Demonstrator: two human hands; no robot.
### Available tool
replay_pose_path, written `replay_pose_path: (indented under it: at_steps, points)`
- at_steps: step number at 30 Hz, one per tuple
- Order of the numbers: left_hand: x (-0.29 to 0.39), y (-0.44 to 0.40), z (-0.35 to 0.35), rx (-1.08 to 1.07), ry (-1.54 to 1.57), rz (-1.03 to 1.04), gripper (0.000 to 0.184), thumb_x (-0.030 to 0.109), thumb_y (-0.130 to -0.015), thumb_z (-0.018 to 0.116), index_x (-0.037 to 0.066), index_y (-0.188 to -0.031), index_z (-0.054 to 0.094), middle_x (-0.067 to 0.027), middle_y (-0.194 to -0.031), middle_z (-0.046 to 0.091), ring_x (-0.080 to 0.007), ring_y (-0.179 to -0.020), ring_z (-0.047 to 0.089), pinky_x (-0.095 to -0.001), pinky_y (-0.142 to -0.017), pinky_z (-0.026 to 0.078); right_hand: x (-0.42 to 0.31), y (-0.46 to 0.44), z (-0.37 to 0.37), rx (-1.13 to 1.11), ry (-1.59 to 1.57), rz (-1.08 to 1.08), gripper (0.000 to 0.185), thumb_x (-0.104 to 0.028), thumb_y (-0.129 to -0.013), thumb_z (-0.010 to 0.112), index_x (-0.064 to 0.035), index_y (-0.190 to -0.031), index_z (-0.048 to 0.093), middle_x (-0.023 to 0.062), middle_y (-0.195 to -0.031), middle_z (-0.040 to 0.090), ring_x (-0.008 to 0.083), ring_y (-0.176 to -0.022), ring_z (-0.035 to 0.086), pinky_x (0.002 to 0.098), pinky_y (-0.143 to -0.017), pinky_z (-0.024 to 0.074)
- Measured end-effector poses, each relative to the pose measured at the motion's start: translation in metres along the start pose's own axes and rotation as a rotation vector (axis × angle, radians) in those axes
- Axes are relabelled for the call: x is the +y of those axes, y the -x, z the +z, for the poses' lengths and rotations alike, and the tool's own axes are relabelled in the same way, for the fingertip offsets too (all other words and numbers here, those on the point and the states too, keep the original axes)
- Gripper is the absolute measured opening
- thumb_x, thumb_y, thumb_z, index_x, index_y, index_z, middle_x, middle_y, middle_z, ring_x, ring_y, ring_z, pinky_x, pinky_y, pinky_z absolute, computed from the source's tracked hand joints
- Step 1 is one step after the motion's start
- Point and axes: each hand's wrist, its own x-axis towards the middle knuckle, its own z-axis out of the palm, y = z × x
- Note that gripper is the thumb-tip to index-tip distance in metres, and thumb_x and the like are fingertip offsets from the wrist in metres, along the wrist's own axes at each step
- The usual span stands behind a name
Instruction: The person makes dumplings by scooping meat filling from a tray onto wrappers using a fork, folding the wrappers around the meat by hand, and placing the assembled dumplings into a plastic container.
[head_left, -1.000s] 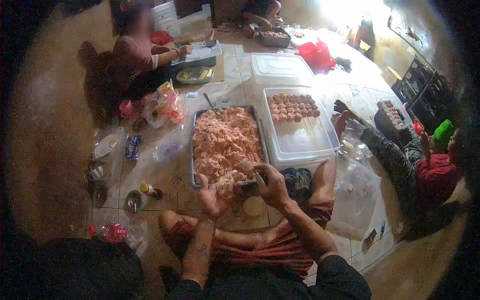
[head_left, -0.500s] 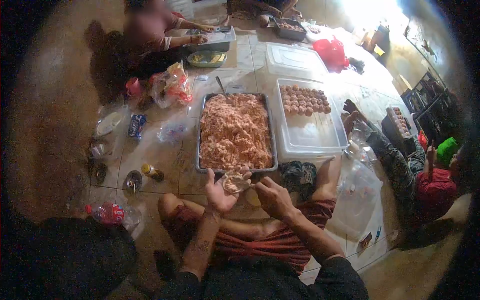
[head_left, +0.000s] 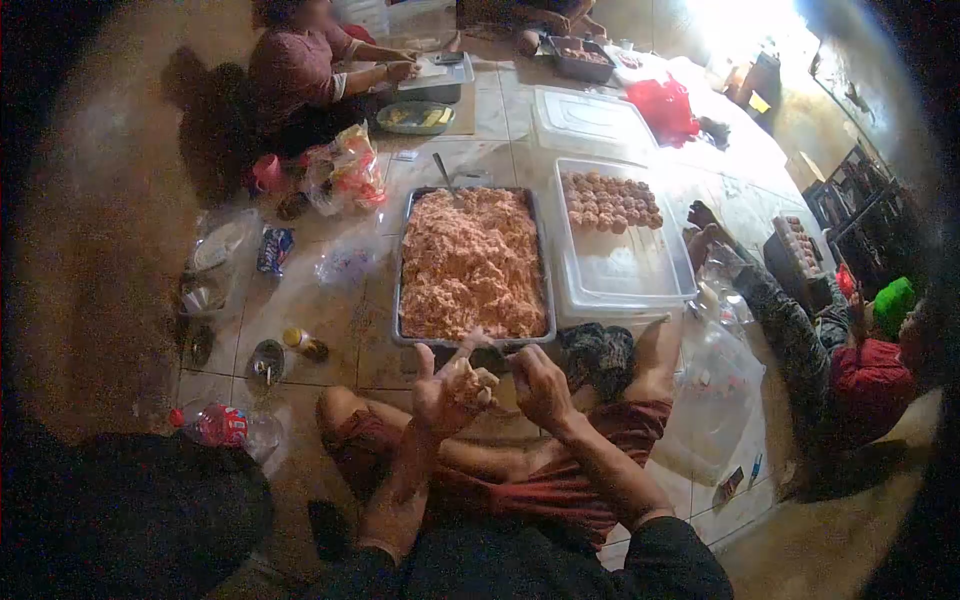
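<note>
In my left hand [head_left: 437, 397], palm up, lies a pale dumpling wrapper with filling [head_left: 464, 386]. Some fingers curl round it, while the thumb sticks up and another finger stretches out toward the tray. My right hand [head_left: 541, 390] is closed just to the right, apart from the left one; what its fingers pinch, if anything, is too small to make out. Right in front of both hands stands a dark tray [head_left: 549, 290] heaped with pinkish minced filling [head_left: 470, 265]. A metal spoon [head_left: 442, 170] is stuck in the filling at the far left corner.
A clear plastic box [head_left: 620, 275] with rows of dumplings [head_left: 610, 200] stands right of the tray. On the left are a small jar [head_left: 305, 344], an ashtray [head_left: 267, 362] and a plastic bottle [head_left: 225, 425]. Other people sit at the far left, the back and the right.
The fingers of my left hand have curled up round the wrapper, with one finger now stretched forward. My right hand has turned more upright and shifted slightly. A person at the back has moved their arms.
</note>
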Motion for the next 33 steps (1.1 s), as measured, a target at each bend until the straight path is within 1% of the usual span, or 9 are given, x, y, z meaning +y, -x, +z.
replay_pose_path:
  at_steps: [4,10,17,19,21,29,31,32,33]
  points:
    - [0.006,0.002,-0.007,-0.114,-0.043,-0.086,0.105,0.081,-0.091,0.036,0.007,-0.161,0.013,-0.0362,-0.12,0.061,-0.0435,-0.097,0.068,-0.0518,-0.088,0.054,0.008,-0.007,-0.01,-0.013,0.124,0.201,0.01,-0.001,-0.09,0.06,-0.0006,-0.099,0.061,0.0205,-0.095,0.061,0.0444,-0.088,0.061,0.0469,-0.078,0.0501]
    - [0.006,0.001,-0.002,0.384,-0.235,0.269,0.103,0.081,-0.091,0.038,-0.005,-0.149,0.037,-0.0311,-0.147,0.046,-0.0453,-0.135,0.047,-0.0575,-0.111,0.041,-0.04,-0.008,-0.043,-0.025,-0.115,0.18,0.017,-0.003,-0.088,0.063,-0.003,-0.105,0.063,0.0195,-0.095,0.064,0.0418,-0.092,0.064,0.0457,-0.079,0.053]
    - [0.01,-0.003,-0.008,0.293,0.002,0.279,0.092,0.073,-0.096,0.041,-0.003,-0.147,0.04,-0.0256,-0.155,0.037,-0.0424,-0.142,0.04,-0.0584,-0.119,0.028,-0.051,0.001,-0.045,0.012,-0.04,0.021,0.023,0.003,-0.088,0.064,-0.003,-0.111,0.066,0.0158,-0.093,0.063,0.0325,-0.081,0.066,0.0373,-0.068,0.053]
    - [0.001,-0.009,0.02,0.611,0.002,0.365,0.091,0.072,-0.097,0.041,-0.004,-0.145,0.041,-0.0253,-0.156,0.037,-0.0421,-0.144,0.037,-0.0583,-0.12,0.027,-0.059,0.0,-0.044,-0.015,-0.071,0.032,0.023,0.003,-0.088,0.065,-0.0029,-0.111,0.066,0.0158,-0.093,0.063,0.0326,-0.08,0.066,0.0377,-0.067,0.0525]
    - [0.001,-0.003,0.001,0.082,0.035,0.331,0.091,0.072,-0.097,0.04,-0.004,-0.147,0.04,-0.0259,-0.155,0.038,-0.0416,-0.144,0.037,-0.059,-0.119,0.029,-0.057,0.007,-0.041,-0.043,-0.102,0.058,0.023,0.003,-0.088,0.065,-0.0029,-0.111,0.066,0.0157,-0.093,0.062,0.0328,-0.08,0.065,0.0382,-0.066,0.0521]
    - [0.003,0.002,-0.012,0.237,-0.14,0.005,0.095,0.074,-0.097,0.036,-0.006,-0.146,0.041,-0.0302,-0.148,0.046,-0.0406,-0.136,0.047,-0.0518,-0.113,0.041,-0.07,-0.002,-0.049,0.006,-0.091,0.044,0.019,0.001,-0.091,0.063,-0.003,-0.109,0.066,0.0161,-0.092,0.062,0.0326,-0.079,0.066,0.0377,-0.065,0.0516]
    - [0.0,-0.003,-0.011,-0.299,0.249,0.047,0.091,0.073,-0.098,0.036,-0.006,-0.141,0.048,-0.0276,-0.143,0.052,-0.0395,-0.125,0.057,-0.0513,-0.108,0.045,-0.073,0.005,-0.044,0.028,-0.092,0.066,0.018,0.002,-0.09,0.063,-0.0025,-0.107,0.065,0.0163,-0.092,0.062,0.0346,-0.08,0.065,0.039,-0.066,0.0515]
    - [-0.006,0.005,-0.008,0.259,0.068,0.28,0.088,0.072,-0.098,0.036,-0.005,-0.135,0.053,-0.0253,-0.138,0.057,-0.0383,-0.116,0.062,-0.0516,-0.102,0.05,-0.074,0.009,-0.04,0.05,-0.092,0.079,0.018,0.002,-0.088,0.064,-0.0019,-0.105,0.064,0.0166,-0.092,0.062,0.0366,-0.082,0.064,0.0402,-0.067,0.0514]
    - [-0.01,0.001,-0.003,0.258,0.071,0.282,0.088,0.072,-0.098,0.036,-0.005,-0.135,0.053,-0.0253,-0.138,0.057,-0.0383,-0.116,0.062,-0.0516,-0.102,0.05,-0.069,0.02,-0.031,0.046,-0.091,0.078,0.018,0.002,-0.088,0.064,-0.0019,-0.105,0.064,0.0166,-0.092,0.062,0.0366,-0.082,0.064,0.0402,-0.067,0.0514]
